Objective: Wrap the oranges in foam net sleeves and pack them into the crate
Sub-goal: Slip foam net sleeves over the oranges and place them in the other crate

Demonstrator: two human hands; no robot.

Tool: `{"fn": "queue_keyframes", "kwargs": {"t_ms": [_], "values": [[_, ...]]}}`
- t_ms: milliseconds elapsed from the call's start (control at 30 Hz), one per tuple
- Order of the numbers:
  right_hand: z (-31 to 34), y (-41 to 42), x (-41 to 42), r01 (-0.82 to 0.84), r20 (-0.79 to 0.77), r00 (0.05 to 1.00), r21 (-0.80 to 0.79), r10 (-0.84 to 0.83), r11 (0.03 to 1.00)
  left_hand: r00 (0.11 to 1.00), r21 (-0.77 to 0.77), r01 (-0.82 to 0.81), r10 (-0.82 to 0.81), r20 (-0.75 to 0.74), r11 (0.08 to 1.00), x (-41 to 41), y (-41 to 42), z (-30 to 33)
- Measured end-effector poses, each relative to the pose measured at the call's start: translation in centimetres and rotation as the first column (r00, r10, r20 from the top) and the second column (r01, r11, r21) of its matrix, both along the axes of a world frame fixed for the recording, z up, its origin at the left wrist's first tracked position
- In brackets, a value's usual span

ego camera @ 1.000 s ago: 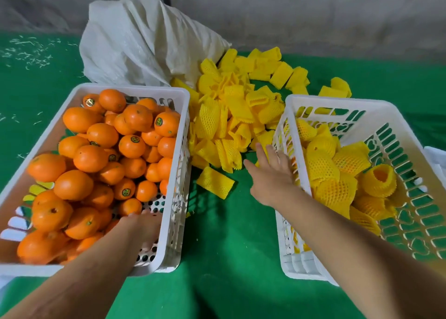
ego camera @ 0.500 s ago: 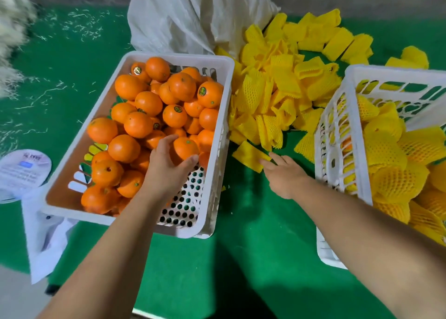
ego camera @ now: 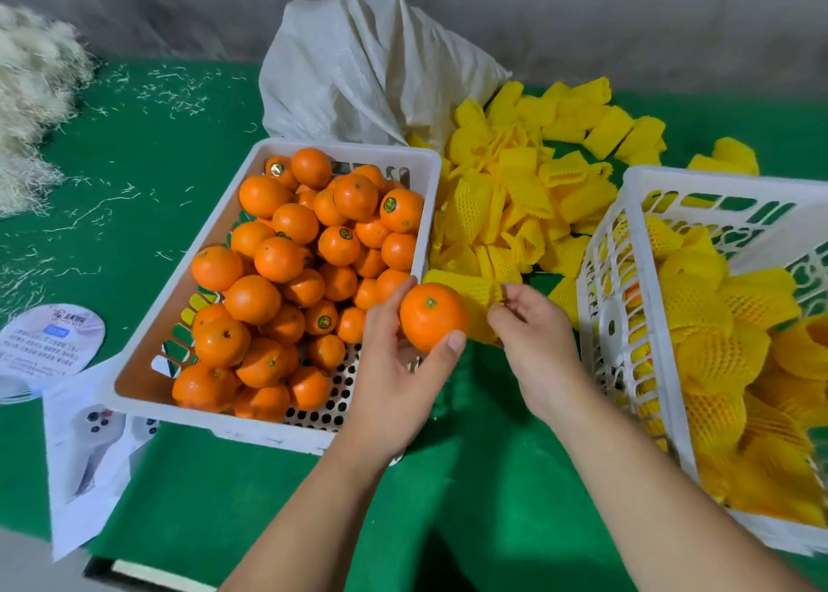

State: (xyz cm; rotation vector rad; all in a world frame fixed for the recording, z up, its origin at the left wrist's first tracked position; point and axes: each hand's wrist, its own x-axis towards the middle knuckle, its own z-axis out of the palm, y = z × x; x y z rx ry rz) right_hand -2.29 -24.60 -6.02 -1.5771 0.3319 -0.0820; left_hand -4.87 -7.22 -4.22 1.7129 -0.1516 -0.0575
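My left hand (ego camera: 398,367) grips a bare orange (ego camera: 431,315) between the two crates, just past the right rim of the left white crate (ego camera: 425,161). That crate holds several loose oranges (ego camera: 286,259). My right hand (ego camera: 531,336) pinches a yellow foam net sleeve (ego camera: 481,293) right beside the held orange, and the sleeve touches the fruit's far side. More loose sleeves (ego camera: 511,197) lie piled on the green table behind. The right white crate (ego camera: 596,259) contains several oranges wrapped in sleeves (ego camera: 712,322).
A white plastic bag (ego camera: 367,67) stands behind the left crate. Pale shredded fibre (ego camera: 31,89) is heaped at far left, with strands scattered on the green cloth. A round printed card (ego camera: 49,345) and a white paper (ego camera: 85,452) lie at the near left table edge.
My left hand lifted an orange out of the left crate and brought it right. My right hand picked up a sleeve from the table and raised it to the orange.
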Motion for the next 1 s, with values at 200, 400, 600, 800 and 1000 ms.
{"fn": "queue_keyframes", "kwargs": {"t_ms": [200, 400, 600, 800, 1000], "values": [[1.1, 1.8, -3.2, 0.039, 0.004, 0.999, 0.104, -0.040, 0.994, 0.972, -0.094, 0.209, -0.218, -0.088, 0.973, -0.7, 0.9, 0.7], [1.1, 2.3, -3.4, 0.251, 0.199, 0.960, -0.293, -0.198, 0.923, 0.945, -0.208, 0.234, -0.272, -0.179, 0.950, -0.5, 2.0, 1.0], [0.8, 3.1, -3.5, 0.077, 0.129, 0.991, -0.367, -0.031, 0.927, 0.871, -0.140, 0.388, -0.412, -0.268, 0.911, -0.2, 3.0, 1.0], [1.4, 1.8, -4.1, 0.058, 0.118, 0.992, -0.127, -0.043, 0.990, 0.937, -0.025, 0.291, -0.290, -0.192, 0.956, -0.4, 2.8, 0.8], [3.9, 2.1, -5.9, -0.025, 0.225, 0.971, -0.239, 0.080, 0.971, 0.978, -0.107, 0.205, -0.208, -0.019, 0.973, -0.8, 2.6, -0.1]]}}
